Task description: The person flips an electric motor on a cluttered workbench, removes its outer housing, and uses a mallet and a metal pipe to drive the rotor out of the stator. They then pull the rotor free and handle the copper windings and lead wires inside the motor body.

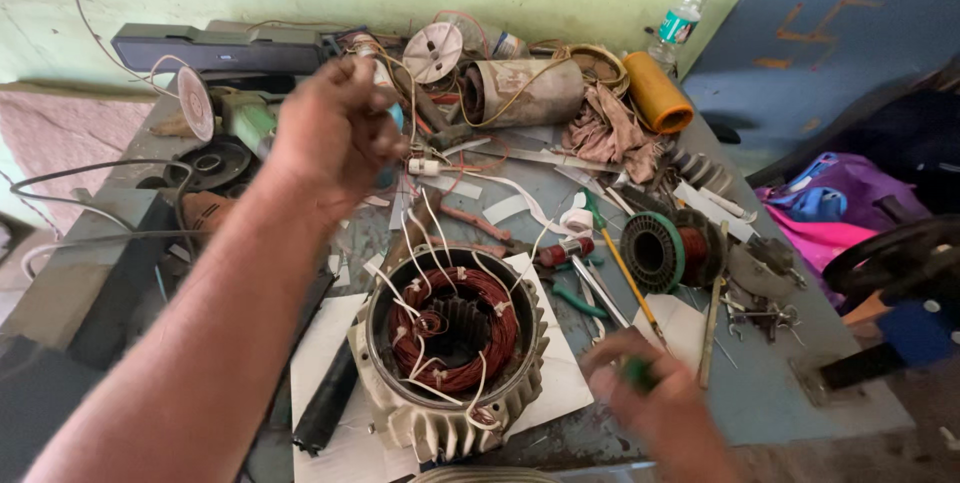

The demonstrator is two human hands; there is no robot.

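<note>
A grey finned motor stator (452,343) with copper windings and white sleeved leads sits on white paper at the front of the bench. My left hand (335,133) is raised above the bench's left middle, fingers closed, seemingly pinching thin white leads that run down toward the stator; whether it truly grips them is unclear. My right hand (650,398) is low at the front, to the right of the stator, blurred, and closed on a small green-handled tool (638,373).
The grey bench (780,383) is cluttered: a spool of copper wire (668,250), a yellow-handled screwdriver (630,283), pliers with red grips (560,253), a metal cylinder (525,93), an orange roll (657,93), a rag, a water bottle (682,18). Pink bag at right.
</note>
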